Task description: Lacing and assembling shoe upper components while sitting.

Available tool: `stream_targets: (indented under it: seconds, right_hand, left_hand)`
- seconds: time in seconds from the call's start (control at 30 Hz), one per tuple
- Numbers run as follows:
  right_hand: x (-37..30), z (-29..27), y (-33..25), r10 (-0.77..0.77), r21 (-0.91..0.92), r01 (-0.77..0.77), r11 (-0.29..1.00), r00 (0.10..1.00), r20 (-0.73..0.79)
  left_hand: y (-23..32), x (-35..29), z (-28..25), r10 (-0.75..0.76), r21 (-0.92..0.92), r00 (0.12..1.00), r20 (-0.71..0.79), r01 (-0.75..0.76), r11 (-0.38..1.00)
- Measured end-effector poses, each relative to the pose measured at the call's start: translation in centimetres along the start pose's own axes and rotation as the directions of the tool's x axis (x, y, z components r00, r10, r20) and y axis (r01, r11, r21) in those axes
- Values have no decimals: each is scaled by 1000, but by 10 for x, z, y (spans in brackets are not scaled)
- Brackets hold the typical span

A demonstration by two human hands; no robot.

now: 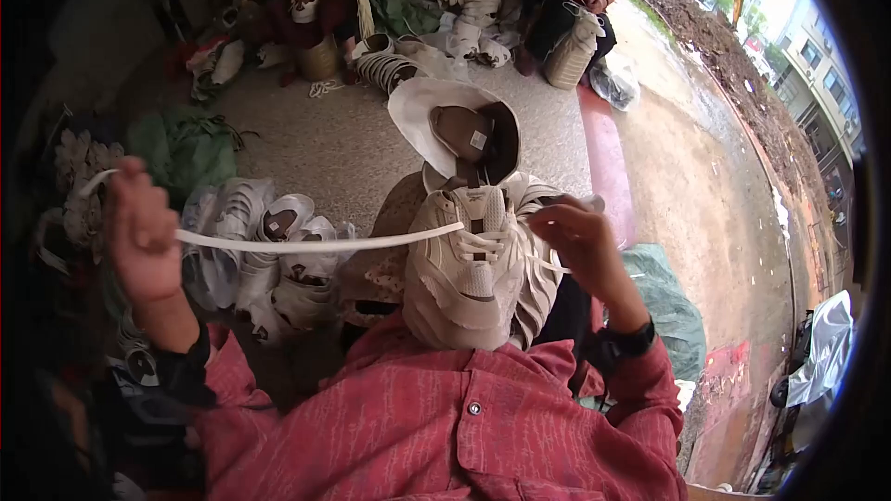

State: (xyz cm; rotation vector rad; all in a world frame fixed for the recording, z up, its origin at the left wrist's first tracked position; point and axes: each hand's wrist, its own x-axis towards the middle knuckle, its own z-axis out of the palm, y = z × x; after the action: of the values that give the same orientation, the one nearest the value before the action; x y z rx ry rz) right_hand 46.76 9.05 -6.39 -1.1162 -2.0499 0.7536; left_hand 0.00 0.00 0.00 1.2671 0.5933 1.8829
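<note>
A beige-white sneaker [462,269] rests toe toward me in front of my chest, with several lace rows across its tongue. My left hand [144,237], raised at the left, is closed around a long flat white shoelace [316,246]. The lace stretches sideways from this hand to the upper eyelets, and its short end sticks out beyond my fingers. My right hand [583,243] hovers just right of the shoe, fingers loosely bent and apart. Another piece of lace [549,264] runs from the shoe's right side toward that palm, where its end is hidden.
More nested shoes stand behind and beside the sneaker, including an upturned pale shoe [408,116]. Bagged shoes [278,255] and a green sack [186,148] lie left. Two people sit at the back, one holding a shoe stack [571,56]. A green sheet [664,301] lies right.
</note>
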Motion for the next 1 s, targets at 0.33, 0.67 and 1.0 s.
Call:
stream_targets:
  seconds: [0.33, 0.67, 1.0]
  right_hand:
    - [34, 38, 0, -190, -492, 304, 816, 944, 269]
    - [45, 27, -9, -151, -512, 387, 767, 884, 441]
    - [65, 23, 16, -179, -99, 258, 961, 854, 488]
  left_hand:
    - [-138, -15, 132, -351, 589, 881, 316, 107, 801]
    - [-177, -20, 141, -196, 677, 919, 342, -96, 730]
    - [-184, -32, 139, -324, 595, 921, 216, 139, 791]
